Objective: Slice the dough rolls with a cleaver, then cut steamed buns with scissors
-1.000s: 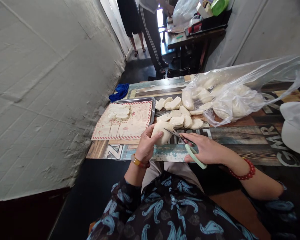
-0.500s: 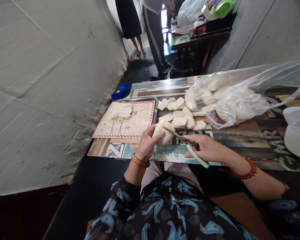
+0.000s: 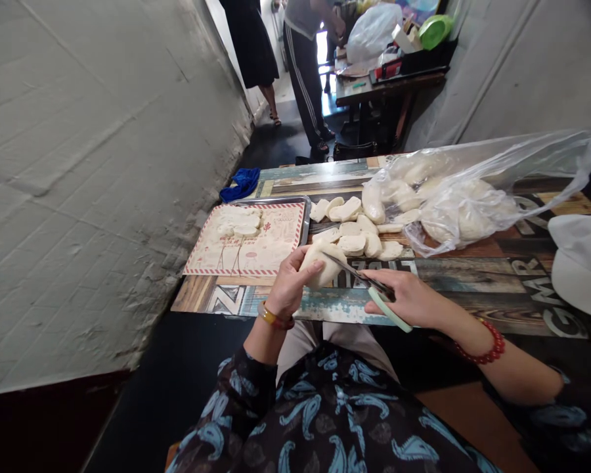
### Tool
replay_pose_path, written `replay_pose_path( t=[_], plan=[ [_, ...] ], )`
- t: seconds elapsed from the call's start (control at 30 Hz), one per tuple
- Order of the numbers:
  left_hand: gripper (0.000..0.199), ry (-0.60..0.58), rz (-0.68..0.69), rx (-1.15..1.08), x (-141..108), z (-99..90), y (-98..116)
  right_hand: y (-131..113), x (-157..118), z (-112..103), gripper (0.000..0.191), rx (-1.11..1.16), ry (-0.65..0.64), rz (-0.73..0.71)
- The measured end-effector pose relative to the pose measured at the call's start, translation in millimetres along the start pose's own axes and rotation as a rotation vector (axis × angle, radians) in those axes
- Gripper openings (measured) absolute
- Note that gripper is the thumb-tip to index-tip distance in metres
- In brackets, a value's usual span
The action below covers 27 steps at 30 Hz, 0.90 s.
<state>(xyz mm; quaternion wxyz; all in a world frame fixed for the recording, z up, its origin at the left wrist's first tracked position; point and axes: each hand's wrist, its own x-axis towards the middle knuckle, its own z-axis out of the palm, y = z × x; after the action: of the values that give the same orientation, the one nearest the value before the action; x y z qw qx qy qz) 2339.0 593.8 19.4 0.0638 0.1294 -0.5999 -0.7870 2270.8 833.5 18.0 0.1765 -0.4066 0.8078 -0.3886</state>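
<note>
My left hand (image 3: 289,281) is closed around a pale, bun-like piece of bread (image 3: 320,266), held above the table's front edge. In my right hand (image 3: 408,295) is a pair of scissors (image 3: 389,309) with pale green handles. Their dark blades reach left onto the bun's upper side; how deep they sit I cannot tell. Just beyond the bun lie several cut bread slices (image 3: 350,244) in a loose group. To the left, a metal tray (image 3: 306,220) is lined with a printed paper sheet (image 3: 211,253), and a few pale slices (image 3: 239,222) lie on it.
A clear plastic bag (image 3: 453,203) of whole buns spreads across the right of the table. A blue cloth (image 3: 240,184) lies behind the tray. White cap (image 3: 581,263) at the right edge. Two people (image 3: 303,72) stand beyond, near a cluttered second table (image 3: 389,89). A wall (image 3: 103,164) runs along the left.
Both hands, the bun and the scissors hold nearly the same position. The view has shifted slightly, and one person in the background has moved their legs.
</note>
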Motion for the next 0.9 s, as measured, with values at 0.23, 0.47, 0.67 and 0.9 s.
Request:
replay_pose_path(
  t=[0.23,0.47,0.67,0.9],
  plan=[
    [0.046,-0.036,-0.011,0.022,-2,1.8,1,-5,6,-4,0.07,-0.057,-0.054,0.051],
    [0.047,-0.06,-0.016,0.027,-1,-1.6,1,-8,19,-5,0.078,-0.006,-0.104,0.035],
    [0.046,-0.095,-0.056,0.09,4,-1.5,8,-4,22,-3,0.062,0.067,-0.076,0.011],
    [0.044,-0.11,-0.076,0.088,14,4.4,7,3,16,4,0.044,0.218,-0.021,0.024]
  ],
)
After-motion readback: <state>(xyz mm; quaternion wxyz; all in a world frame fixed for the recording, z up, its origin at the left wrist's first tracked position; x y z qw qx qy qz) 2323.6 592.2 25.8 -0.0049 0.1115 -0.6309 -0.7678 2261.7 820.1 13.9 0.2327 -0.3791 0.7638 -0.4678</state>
